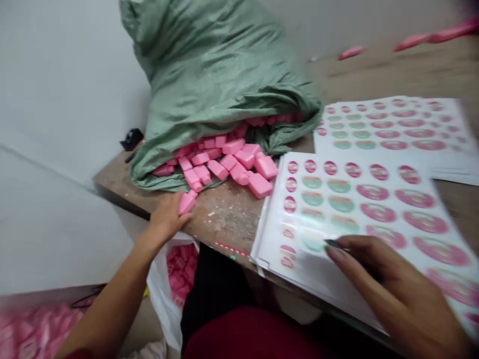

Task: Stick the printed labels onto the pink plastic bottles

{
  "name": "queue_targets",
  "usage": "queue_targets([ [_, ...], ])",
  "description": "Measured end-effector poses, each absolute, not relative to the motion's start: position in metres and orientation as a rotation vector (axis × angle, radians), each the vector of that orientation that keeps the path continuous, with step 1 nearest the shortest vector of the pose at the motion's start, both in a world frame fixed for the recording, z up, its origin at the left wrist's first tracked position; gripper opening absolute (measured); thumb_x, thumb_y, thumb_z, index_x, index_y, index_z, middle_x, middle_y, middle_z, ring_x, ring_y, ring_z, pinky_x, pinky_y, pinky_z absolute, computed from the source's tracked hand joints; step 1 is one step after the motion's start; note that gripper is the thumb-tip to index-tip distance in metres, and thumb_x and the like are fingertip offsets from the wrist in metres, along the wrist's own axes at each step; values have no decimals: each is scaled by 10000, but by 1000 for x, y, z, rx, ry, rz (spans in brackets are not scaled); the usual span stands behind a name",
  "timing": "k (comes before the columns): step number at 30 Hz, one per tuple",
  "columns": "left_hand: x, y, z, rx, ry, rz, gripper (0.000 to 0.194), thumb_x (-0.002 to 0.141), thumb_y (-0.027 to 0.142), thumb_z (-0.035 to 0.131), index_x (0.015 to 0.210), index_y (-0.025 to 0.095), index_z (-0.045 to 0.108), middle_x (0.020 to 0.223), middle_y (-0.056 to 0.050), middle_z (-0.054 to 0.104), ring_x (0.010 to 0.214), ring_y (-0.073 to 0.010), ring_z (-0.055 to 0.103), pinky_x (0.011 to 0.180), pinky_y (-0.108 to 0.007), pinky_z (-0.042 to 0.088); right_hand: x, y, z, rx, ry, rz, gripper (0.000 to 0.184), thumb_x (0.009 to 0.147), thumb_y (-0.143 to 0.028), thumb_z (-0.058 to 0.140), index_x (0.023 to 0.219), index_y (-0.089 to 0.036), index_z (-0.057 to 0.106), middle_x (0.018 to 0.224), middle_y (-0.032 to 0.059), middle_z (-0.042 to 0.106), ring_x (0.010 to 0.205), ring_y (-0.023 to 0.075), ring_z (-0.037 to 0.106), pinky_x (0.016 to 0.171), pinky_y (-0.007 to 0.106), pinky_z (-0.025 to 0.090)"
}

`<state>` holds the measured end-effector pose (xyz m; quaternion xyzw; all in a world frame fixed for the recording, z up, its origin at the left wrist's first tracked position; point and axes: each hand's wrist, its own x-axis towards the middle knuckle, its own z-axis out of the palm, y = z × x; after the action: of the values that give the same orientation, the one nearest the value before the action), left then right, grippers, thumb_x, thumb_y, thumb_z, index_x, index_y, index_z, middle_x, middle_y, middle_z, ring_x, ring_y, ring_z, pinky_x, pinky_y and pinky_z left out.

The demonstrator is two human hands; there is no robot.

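Observation:
My left hand [167,215] is closed around a small pink bottle [186,203] at the table's front edge. Just beyond it, several more pink bottles [228,162] spill from the mouth of a green woven sack [224,75]. My right hand [389,284] is over a stack of white sticker sheets [277,239] printed with pink and green oval labels. A slim dark pointed tool [335,244] is pinched between its thumb and finger, the tip close to a green label near the sheet's left side. Its exact kind is unclear, as the fingers hide most of it.
More label sheets [396,124] lie behind the front stack. A black tape dispenser [131,139] sits left of the sack, by the wall. Below the table edge hangs a white bag [160,284] of pink bottles. Another pink heap [33,331] is at lower left.

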<state>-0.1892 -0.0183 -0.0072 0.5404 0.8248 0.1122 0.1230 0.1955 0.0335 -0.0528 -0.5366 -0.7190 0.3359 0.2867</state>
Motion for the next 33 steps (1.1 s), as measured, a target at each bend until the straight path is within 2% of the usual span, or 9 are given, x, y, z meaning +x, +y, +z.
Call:
queue_targets([
  [4, -183, -19, -6, 1508, 2391, 383, 660, 701, 392, 683, 1280, 162, 465, 1309, -194, 564, 1185, -385, 564, 1006, -569, 428, 185, 26, -35, -1485, -1881, 1029, 296, 888, -528, 546, 920, -245, 628, 727, 5, 648, 647, 176, 588, 579, 291, 443],
  [7, -159, -21, 4, 1425, 2074, 774, 743, 621, 441, 781, 1240, 218, 436, 1187, -106, 596, 1063, -299, 623, 896, -448, 518, 175, 27, -26, -1451, -1754, 1131, 243, 873, -482, 573, 873, -242, 613, 693, -12, 597, 623, 152, 530, 543, 265, 397],
  [10, -113, -14, 7, 1137, 1570, 1018, 681, 575, 319, 860, 1131, 256, 472, 1058, -24, 630, 939, -204, 647, 788, -309, 531, 163, 29, -15, -1315, -1624, 1260, 197, 844, -442, 597, 835, -246, 601, 668, -28, 553, 601, 135, 492, 517, 245, 374],
  [12, -80, -2, 0, 848, 1247, 1100, 581, 610, 292, 847, 1088, 238, 522, 984, -10, 645, 856, -167, 642, 725, -263, 520, 158, 30, -9, -1258, -1598, 1290, 185, 835, -434, 610, 832, -250, 601, 643, -37, 525, 584, 131, 475, 512, 243, 365],
  [16, -36, 25, -19, 333, 817, 1143, 341, 791, 336, 704, 1069, 169, 601, 1019, -64, 676, 891, -189, 648, 769, -326, 546, 165, 30, -12, -1379, -1673, 1128, 205, 860, -456, 585, 845, -252, 601, 629, -40, 518, 581, 139, 469, 531, 257, 357],
  [20, -20, 40, -20, 185, 761, 1099, 297, 864, 238, 605, 1139, 130, 586, 1036, -105, 702, 890, -175, 668, 807, -303, 535, 175, 27, -24, -1607, -1987, 902, 219, 885, -439, 521, 848, -246, 618, 613, -28, 587, 549, 157, 498, 558, 282, 341],
  [25, -14, 47, -16, 246, 805, 1083, 625, 781, 18, 583, 1366, 193, 450, 1082, -103, 711, 906, -193, 692, 868, -366, 540, 170, 23, -37, -1686, -2252, 647, 181, 872, -372, 501, 870, -245, 630, 655, -2, 678, 563, 200, 536, 626, 315, 359],
  [30, -13, 49, -26, 219, 877, 1162, 288, 907, 213, 583, 1185, 139, 588, 1138, -142, 688, 872, -191, 681, 702, -303, 581, 167, 23, -39, -1637, -2334, 457, 169, 896, -339, 511, 846, -238, 636, 616, -1, 664, 530, 192, 491, 590, 289, 327],
  [33, -12, 48, -32, 194, 890, 1173, 258, 944, 302, 554, 1094, 109, 635, 1167, -162, 677, 888, -181, 670, 695, -277, 583, 166, 23, -39, -1591, -2357, 376, 153, 897, -323, 531, 832, -237, 640, 589, -11, 654, 512, 186, 467, 579, 279, 305],
])
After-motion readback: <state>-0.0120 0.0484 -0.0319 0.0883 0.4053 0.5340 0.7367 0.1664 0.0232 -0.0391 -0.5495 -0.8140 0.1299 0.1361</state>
